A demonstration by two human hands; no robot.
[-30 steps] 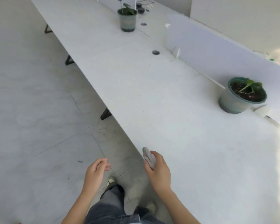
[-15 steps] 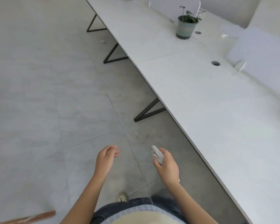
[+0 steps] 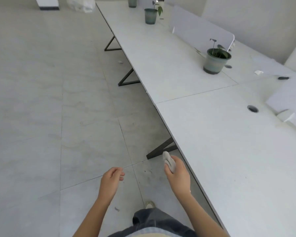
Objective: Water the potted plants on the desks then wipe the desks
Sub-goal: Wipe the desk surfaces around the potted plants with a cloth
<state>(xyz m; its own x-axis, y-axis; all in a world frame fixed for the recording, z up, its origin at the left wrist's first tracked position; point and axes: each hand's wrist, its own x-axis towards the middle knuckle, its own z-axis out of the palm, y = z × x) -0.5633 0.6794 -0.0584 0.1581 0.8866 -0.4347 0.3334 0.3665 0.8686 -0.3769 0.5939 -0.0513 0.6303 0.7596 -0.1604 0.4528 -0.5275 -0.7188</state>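
My right hand [image 3: 178, 175] grips a small grey cloth [image 3: 168, 161] over the floor, just left of the front edge of the long white desk [image 3: 229, 151]. My left hand [image 3: 109, 182] hangs beside it with fingers loosely curled, holding nothing. A potted plant [image 3: 215, 60] in a grey-green pot stands on the desk further along, near the white divider [image 3: 200, 29]. A second potted plant [image 3: 151, 14] stands beyond it, and a third pot [image 3: 132, 1] shows at the top edge.
The desk runs diagonally from upper middle to lower right on dark angled legs [image 3: 162, 149]. Cable holes [image 3: 252, 108] and a scrap of paper [image 3: 258, 72] sit on the desktop. Grey tiled floor [image 3: 58, 108] spreads to the left; a white bag [image 3: 81, 4] lies far off.
The view has swung left and forward along the desk row; the nearest pot has dropped out of view and farther pots appear. Both hands keep their poses, the right still holding the cloth.
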